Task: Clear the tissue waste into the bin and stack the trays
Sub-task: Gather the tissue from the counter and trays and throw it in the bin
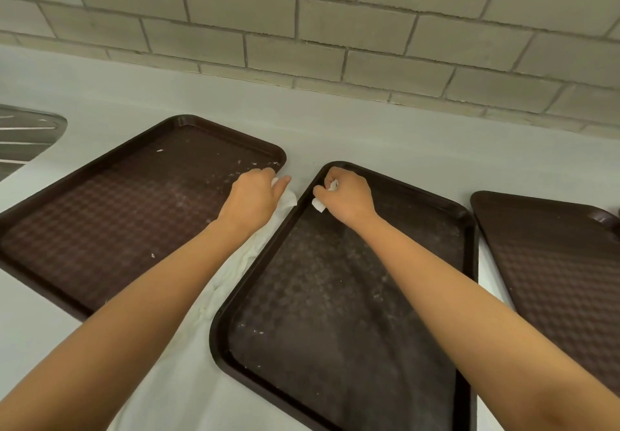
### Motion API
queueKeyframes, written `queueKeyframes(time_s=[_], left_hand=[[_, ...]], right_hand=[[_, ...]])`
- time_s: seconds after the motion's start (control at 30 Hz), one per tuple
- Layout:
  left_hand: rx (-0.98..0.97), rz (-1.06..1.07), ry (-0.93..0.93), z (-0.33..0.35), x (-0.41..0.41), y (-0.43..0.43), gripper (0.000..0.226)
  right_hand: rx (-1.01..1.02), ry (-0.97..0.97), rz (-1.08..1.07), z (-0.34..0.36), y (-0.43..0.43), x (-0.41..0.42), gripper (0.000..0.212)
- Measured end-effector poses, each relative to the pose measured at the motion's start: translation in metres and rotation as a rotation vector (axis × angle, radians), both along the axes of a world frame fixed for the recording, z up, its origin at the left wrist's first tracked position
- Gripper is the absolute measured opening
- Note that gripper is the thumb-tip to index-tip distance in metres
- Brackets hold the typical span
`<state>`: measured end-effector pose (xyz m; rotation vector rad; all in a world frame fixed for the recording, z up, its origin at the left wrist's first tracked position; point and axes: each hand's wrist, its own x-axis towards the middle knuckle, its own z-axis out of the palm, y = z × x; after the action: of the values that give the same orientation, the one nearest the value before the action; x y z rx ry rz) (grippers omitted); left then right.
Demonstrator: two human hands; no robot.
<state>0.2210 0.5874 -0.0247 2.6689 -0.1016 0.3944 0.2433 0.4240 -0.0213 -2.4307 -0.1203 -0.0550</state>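
Three dark brown trays lie side by side on a pale grey counter: a left tray, a middle tray and a right tray, cut off by the frame edge. My left hand grips white tissue at the left tray's far right corner. Over the middle tray's far left corner, my right hand holds a small wad of white tissue in curled fingers. Small white tissue crumbs dot the left and middle trays. No bin is in view.
A white cloth or paper sheet lies on the counter between the left and middle trays, under my left forearm. A metal sink drainboard shows at the far left. A grey brick wall backs the counter.
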Motion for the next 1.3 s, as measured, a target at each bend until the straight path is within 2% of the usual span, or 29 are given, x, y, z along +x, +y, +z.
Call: queueKeyframes(time_s=[0.13, 0.27, 0.53, 0.83, 1.3], left_hand=[[-0.138, 0.013, -0.07, 0.013, -0.01, -0.011, 0.045], [-0.206, 0.004, -0.03, 0.023, -0.025, -0.028, 0.046], [-0.259, -0.021, 0.02, 0.024, -0.077, -0.08, 0.025], [-0.266, 0.02, -0.008, 0.011, -0.144, -0.147, 0.045], [-0.492, -0.079, 0.018, 0.013, -0.239, -0.238, 0.048]], right_hand=[[-0.012, -0.038, -0.005, 0.005, -0.012, -0.011, 0.031], [0.044, -0.057, -0.01, 0.007, -0.024, -0.026, 0.035], [0.144, -0.044, 0.006, 0.007, -0.066, -0.076, 0.028], [0.104, -0.077, 0.051, 0.001, -0.128, -0.142, 0.033], [0.192, -0.107, -0.035, 0.008, -0.216, -0.242, 0.032]])
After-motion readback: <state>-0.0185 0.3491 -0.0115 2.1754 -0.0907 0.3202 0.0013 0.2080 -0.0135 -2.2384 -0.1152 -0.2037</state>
